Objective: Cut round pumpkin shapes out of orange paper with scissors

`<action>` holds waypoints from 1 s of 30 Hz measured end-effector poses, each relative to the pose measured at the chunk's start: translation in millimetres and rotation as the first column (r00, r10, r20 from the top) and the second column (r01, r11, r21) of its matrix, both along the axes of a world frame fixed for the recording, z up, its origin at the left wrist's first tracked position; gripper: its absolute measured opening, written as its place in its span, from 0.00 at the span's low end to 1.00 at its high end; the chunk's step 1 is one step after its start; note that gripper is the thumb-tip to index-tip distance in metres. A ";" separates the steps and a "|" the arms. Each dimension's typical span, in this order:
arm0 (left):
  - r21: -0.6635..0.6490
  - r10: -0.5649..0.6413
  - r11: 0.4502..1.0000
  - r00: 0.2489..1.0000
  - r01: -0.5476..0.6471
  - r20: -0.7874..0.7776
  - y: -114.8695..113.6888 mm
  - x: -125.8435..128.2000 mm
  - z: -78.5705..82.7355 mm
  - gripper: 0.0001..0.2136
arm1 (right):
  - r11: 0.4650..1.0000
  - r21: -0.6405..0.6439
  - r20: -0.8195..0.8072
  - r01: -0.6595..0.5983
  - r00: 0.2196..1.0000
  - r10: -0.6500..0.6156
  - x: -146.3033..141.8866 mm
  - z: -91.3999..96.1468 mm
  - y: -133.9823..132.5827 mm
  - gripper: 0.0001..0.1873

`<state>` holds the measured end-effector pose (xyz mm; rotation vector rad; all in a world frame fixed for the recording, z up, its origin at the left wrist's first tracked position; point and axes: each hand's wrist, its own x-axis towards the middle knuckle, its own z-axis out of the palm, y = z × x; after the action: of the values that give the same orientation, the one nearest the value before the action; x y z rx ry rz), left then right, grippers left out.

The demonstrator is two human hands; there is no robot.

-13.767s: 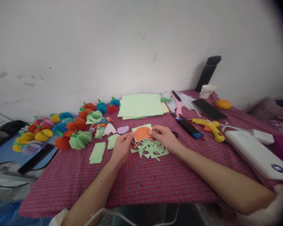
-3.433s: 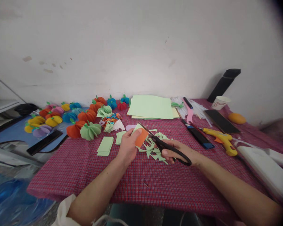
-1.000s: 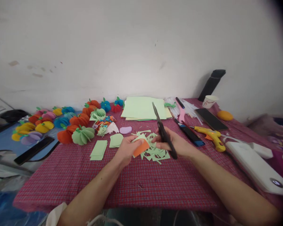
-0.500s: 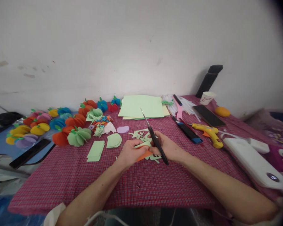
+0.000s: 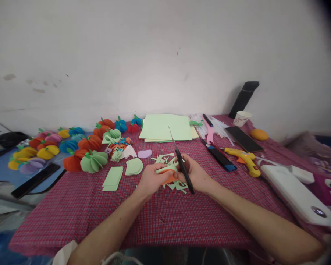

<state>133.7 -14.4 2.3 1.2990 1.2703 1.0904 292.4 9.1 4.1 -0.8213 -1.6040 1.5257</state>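
My left hand (image 5: 151, 179) pinches an orange paper piece (image 5: 171, 178) together with a light green paper piece (image 5: 166, 169). Black-handled scissors (image 5: 184, 171) are held in my right hand (image 5: 196, 174), with the blades pointing up and away from the papers. Fingertips of the right hand also touch the right edge of the papers. Beneath both hands lie light green paper scraps (image 5: 181, 187). To the left are a stack of green rectangles (image 5: 113, 179), a stack of rounded green cutouts (image 5: 134, 167) and rounded purple cutouts (image 5: 145, 154).
Colourful paper pumpkins (image 5: 93, 161) crowd the left side. Large green sheets (image 5: 166, 127) lie at the back by the wall. On the right are a box cutter (image 5: 220, 158), a yellow glue gun (image 5: 245, 161), a phone (image 5: 244, 139), a paper cup (image 5: 242, 118) and a white power bank (image 5: 298, 195).
The scissors have tilted slightly more upright, and the green paper has shifted in the fingers, bending over the orange piece. The camera view has moved a little.
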 end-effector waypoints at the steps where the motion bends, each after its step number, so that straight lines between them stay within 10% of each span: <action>1: -0.025 0.013 1.000 0.997 -0.011 0.072 -0.2 0.7 1.4 0.12 | 1.000 -0.004 -0.009 0.012 1.000 -0.012 0.0 1.0 0.0 0.20; 7: -0.084 0.015 0.996 0.915 0.021 0.403 -2.5 5.0 6.0 0.15 | 0.997 -0.002 -0.044 0.077 0.996 -0.077 1.4 3.7 -0.2 0.20; 18: -0.077 0.045 0.997 0.893 -0.011 0.448 -5.0 12.9 2.4 0.07 | 0.998 0.044 -0.028 0.052 0.998 -0.051 -0.1 2.1 0.6 0.22; 30: -0.087 0.320 0.943 0.805 -0.321 0.500 20.6 -31.1 11.9 0.07 | 0.895 -0.042 0.394 -0.444 0.816 0.423 46.1 42.6 4.0 0.22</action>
<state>102.6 6.2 14.2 0.7221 1.0943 1.5543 338.5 13.1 46.7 -0.8044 -2.2450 1.6909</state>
